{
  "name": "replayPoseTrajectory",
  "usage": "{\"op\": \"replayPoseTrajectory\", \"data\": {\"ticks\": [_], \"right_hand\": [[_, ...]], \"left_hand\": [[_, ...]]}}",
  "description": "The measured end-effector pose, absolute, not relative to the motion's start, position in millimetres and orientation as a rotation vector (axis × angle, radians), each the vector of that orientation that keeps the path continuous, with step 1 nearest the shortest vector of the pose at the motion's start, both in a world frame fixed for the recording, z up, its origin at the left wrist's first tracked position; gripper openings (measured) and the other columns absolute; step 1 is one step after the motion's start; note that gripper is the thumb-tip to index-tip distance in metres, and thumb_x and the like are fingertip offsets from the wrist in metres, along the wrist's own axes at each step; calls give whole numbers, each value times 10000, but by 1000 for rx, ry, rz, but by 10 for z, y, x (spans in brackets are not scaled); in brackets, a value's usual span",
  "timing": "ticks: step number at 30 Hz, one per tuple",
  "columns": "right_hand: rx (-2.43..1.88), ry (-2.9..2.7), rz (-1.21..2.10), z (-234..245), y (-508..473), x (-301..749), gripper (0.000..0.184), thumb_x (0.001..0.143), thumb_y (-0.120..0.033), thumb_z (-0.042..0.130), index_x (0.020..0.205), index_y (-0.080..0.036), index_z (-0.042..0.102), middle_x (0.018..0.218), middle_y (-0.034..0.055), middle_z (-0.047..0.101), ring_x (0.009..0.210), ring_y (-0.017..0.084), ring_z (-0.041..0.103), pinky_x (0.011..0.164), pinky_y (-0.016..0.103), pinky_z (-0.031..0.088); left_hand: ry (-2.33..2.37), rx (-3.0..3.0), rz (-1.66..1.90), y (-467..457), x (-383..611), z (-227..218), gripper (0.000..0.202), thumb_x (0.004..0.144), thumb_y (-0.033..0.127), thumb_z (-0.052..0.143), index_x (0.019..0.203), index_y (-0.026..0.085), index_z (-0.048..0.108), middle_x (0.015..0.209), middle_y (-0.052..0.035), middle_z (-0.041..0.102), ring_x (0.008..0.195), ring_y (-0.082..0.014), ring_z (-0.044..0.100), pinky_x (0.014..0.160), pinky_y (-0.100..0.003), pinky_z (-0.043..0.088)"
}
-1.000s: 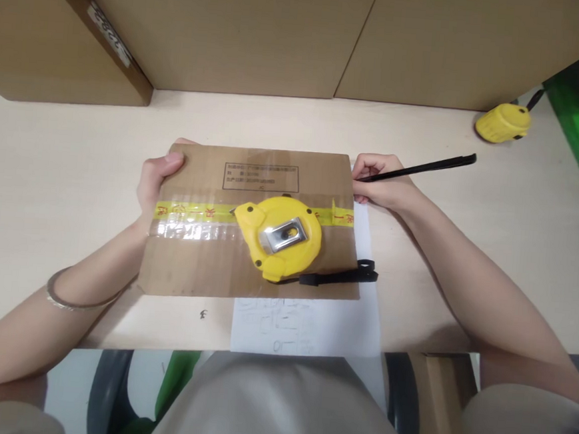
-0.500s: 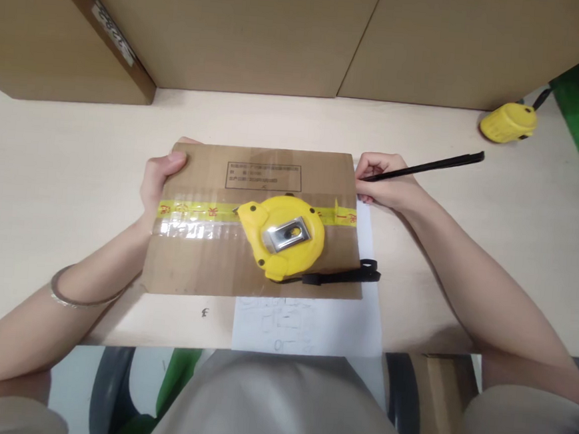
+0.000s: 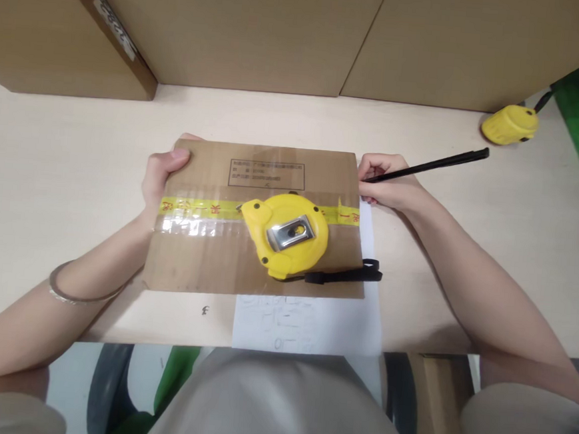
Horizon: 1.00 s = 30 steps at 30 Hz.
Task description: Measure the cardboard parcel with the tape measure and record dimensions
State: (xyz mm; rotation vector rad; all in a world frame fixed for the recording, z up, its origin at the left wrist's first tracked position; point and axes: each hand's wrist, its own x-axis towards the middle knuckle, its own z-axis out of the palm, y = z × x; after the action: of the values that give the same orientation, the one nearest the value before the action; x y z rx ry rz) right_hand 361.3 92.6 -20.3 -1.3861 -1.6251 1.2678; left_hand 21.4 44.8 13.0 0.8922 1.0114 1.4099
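1. Pale wood-grained desk (image 3: 428, 295), smooth and matte, runs beneath everything; along its far side stand three matte brown cardboard faces: two broad back panels (image 3: 258, 34) meeting at one seam, plus an angled box (image 3: 28, 29) bearing one white label (image 3: 114, 27).
2. One flat, rectangular carton (image 3: 201, 257) sits centrally before the person, its top crossed by glossy clear film and a yellow strip (image 3: 190, 207) with red characters; one printed frame shows above.
3. Two yellow tape measures: a rounded one (image 3: 287, 243) lies on the carton, its shiny metal clip upward, its black woven strap (image 3: 342, 275) passing the right edge; a second (image 3: 510, 124) stands at the desk's far right.
4. Left grip (image 3: 161, 170) clasps the carton's left edge, thumb on top; one thin bangle (image 3: 75, 301) circles that wrist.
5. Right grip (image 3: 390, 181), just beside the carton, is curled around one slender black pen (image 3: 434, 167).
6. White paper (image 3: 332, 341) with pencil-like lines lies partly beneath the carton.
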Motion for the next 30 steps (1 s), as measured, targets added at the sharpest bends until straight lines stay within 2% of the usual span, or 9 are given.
{"op": "replayPoseTrajectory", "data": {"ticks": [9, 11, 14, 18, 20, 22, 25, 28, 30], "right_hand": [[-1490, -1713, 1229, -150, 914, 3594, 260, 618, -172, 765, 586, -213, 510, 467, -44, 528, 401, 69, 449, 395, 215, 319], [-1556, -1752, 1209, -95, 894, 3611, 272, 671, -264, 742, 601, -224, 482, 471, -41, 522, 399, 76, 435, 412, 235, 323], [-1727, -1851, 1099, 6, 843, 3643, 354, 840, -401, 614, 582, -230, 444, 446, -17, 484, 414, 97, 421, 465, 274, 337], [-2064, -2050, 731, 113, 771, 3611, 420, 856, -390, 646, 524, -209, 464, 495, 30, 490, 521, 144, 449, 594, 332, 350], [-2147, -2081, 503, 165, 714, 3548, 356, 841, -378, 681, 581, -201, 514, 562, 49, 525, 586, 179, 481, 644, 353, 347], [-2123, -2062, 225, 256, 605, 3460, 266, 877, -411, 660, 745, -184, 616, 710, 91, 637, 667, 213, 540, 678, 367, 361], [-1846, -1990, -46, 488, 303, 3283, 364, 983, -489, 528, 989, -169, 701, 968, 119, 726, 773, 216, 609, 726, 375, 420], [-1444, -2080, -159, 717, -79, 3051, 672, 1053, -635, 314, 1086, -135, 762, 996, 152, 724, 846, 261, 644, 741, 413, 458], [-1267, -2241, -246, 789, -281, 2895, 775, 1020, -734, 332, 1103, -93, 759, 1030, 195, 736, 879, 312, 652, 730, 453, 469]], "left_hand": [[963, 877, 1401, 482, 170, 49, 220, 798, 399, 645, 758, 183, 633, 740, -55, 545, 924, -293, 673, 829, -431, 594], [958, 885, 1402, 499, 155, 26, 215, 802, 402, 634, 751, 193, 627, 706, -40, 534, 836, -259, 648, 780, -405, 582], [978, 894, 1390, 518, 144, -5, 207, 800, 398, 623, 740, 201, 601, 669, -19, 517, 675, -196, 559, 666, -354, 518], [1042, 937, 1312, 514, 140, -35, 229, 786, 419, 611, 804, 192, 628, 725, -31, 586, 651, -180, 532, 617, -330, 431], [1043, 991, 1274, 489, 122, -33, 263, 781, 422, 636, 890, 184, 668, 802, -44, 638, 725, -196, 574, 664, -338, 451], [1003, 1051, 1270, 445, 87, -12, 367, 797, 436, 665, 1075, 199, 699, 882, -45, 692, 804, -220, 618, 716, -350, 474], [866, 1155, 1313, 348, 9, 34, 544, 852, 503, 655, 1348, 280, 639, 1103, -41, 762, 1012, -279, 673, 892, -418, 515], [798, 1342, 1315, 245, -73, 52, 504, 938, 597, 530, 1242, 257, 745, 1344, -47, 727, 1308, -331, 592, 1153, -488, 437], [822, 1426, 1250, 187, -112, 40, 526, 991, 612, 447, 1131, 248, 800, 1341, -56, 723, 1344, -342, 578, 1211, -522, 407]]}}
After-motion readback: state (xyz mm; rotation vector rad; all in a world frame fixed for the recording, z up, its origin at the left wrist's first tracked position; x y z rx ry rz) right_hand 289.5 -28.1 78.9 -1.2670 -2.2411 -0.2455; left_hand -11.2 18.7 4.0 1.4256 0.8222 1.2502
